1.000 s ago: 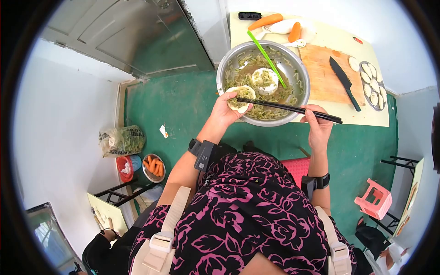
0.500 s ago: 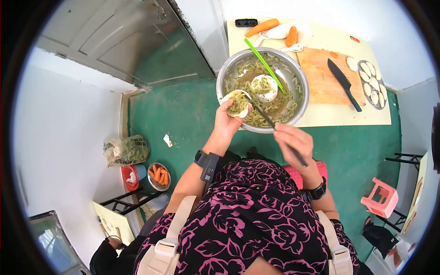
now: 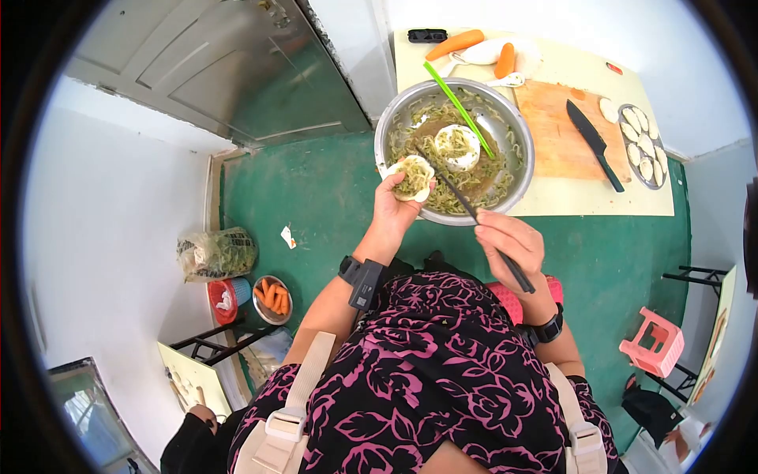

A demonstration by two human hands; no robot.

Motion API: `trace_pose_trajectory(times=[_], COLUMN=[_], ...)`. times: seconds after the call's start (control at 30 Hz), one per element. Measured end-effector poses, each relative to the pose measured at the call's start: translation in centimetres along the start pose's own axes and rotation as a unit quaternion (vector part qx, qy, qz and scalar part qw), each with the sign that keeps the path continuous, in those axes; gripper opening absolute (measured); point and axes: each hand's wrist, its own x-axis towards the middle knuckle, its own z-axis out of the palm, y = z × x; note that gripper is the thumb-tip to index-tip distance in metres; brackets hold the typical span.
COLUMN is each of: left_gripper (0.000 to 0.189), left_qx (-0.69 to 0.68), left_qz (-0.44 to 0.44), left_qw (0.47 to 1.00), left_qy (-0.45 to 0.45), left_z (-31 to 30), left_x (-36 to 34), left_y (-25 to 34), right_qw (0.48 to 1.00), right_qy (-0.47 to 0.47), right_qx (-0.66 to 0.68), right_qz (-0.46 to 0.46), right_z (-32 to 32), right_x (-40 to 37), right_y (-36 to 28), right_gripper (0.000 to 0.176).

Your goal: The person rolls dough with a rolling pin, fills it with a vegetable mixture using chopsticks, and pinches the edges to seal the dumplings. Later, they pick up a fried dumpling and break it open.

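My left hand [image 3: 393, 207] cups a round dough wrapper [image 3: 427, 188] topped with shredded green filling, over the near-left rim of a large metal bowl [image 3: 524, 158]. In my right hand [image 3: 509, 245] is a pair of dark chopsticks [image 3: 459, 195], gripped near the middle, their tips beside the wrapper over the bowl. More wet green shreds lie in the bowl around a small white bowl [image 3: 466, 163], which also has shreds in it. Bright green chopsticks [image 3: 450, 95] lean across the metal bowl's far rim.
Right of the bowl, a wooden cutting board [image 3: 545, 126] bears a black knife [image 3: 588, 134]. Beyond it stands a tray of dumplings [image 3: 646, 146]. Carrots [image 3: 455, 44] lie at the table's back. A pink stool [image 3: 657, 341] and a plastic bag of greens [image 3: 217, 254] are on the floor.
The chopstick tips have moved slightly away from the filling, and my right hand has shifted a little right. My left hand still holds the wrapper, now tilted slightly differently.
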Motion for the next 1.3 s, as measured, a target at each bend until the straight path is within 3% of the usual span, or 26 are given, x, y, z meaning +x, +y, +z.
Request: trace_pose_trajectory(times=[0.23, 0.5, 0.6, 0.77, 0.97, 1.07, 1.17, 1.23, 1.3], left_gripper=[0.036, 0.037, 0.039, 0.040, 0.042, 0.042, 0.042, 0.042, 0.040], left_qx=[0.021, 0.069, 0.015, 0.048, 0.109, 0.134, 0.117, 0.099, 0.071], left_qz=[-0.001, -0.003, -0.027, -0.002, 0.014, -0.005, -0.022, -0.033, -0.047], left_qw=[1.000, 0.998, 0.999, 0.999, 0.994, 0.991, 0.993, 0.995, 0.996], left_qy=[0.006, 0.010, -0.011, -0.023, -0.013, -0.019, -0.007, -0.001, 0.023], left_z=[0.2, 0.4, 0.3, -0.2, -0.6, -0.7, -0.8, -1.5, -1.3], left_x=[0.3, 0.0, 0.4, 0.8, 0.1, -0.4, -0.6, -0.3, -0.4], left_y=[0.0, 0.2, 0.2, 0.6, 0.3, 0.4, 0.8, 1.7, 2.4], right_qw=[0.994, 1.000, 0.999, 0.998, 0.989, 0.968, 0.914, 0.896, 0.887], right_qy=[-0.098, -0.001, -0.032, -0.055, -0.067, 0.034, 0.158, 0.148, 0.147], right_qx=[-0.003, 0.013, 0.016, 0.017, 0.088, 0.149, 0.202, 0.149, 0.148], right_qz=[-0.044, -0.010, -0.028, -0.030, 0.100, 0.196, 0.315, 0.392, 0.411], right_z=[0.9, -0.1, 0.4, 0.5, -0.9, -2.2, -4.2, -4.8, -4.1], right_x=[-1.4, -0.2, -0.6, -1.3, -0.9, -1.6, -1.8, -2.1, -4.6], right_y=[0.1, 0.0, 0.3, 0.2, 1.4, 2.7, 4.1, 5.6, 8.5], right_gripper=[0.022, 0.018, 0.019, 0.019, 0.015, 0.012, 0.010, 0.010, 0.011])
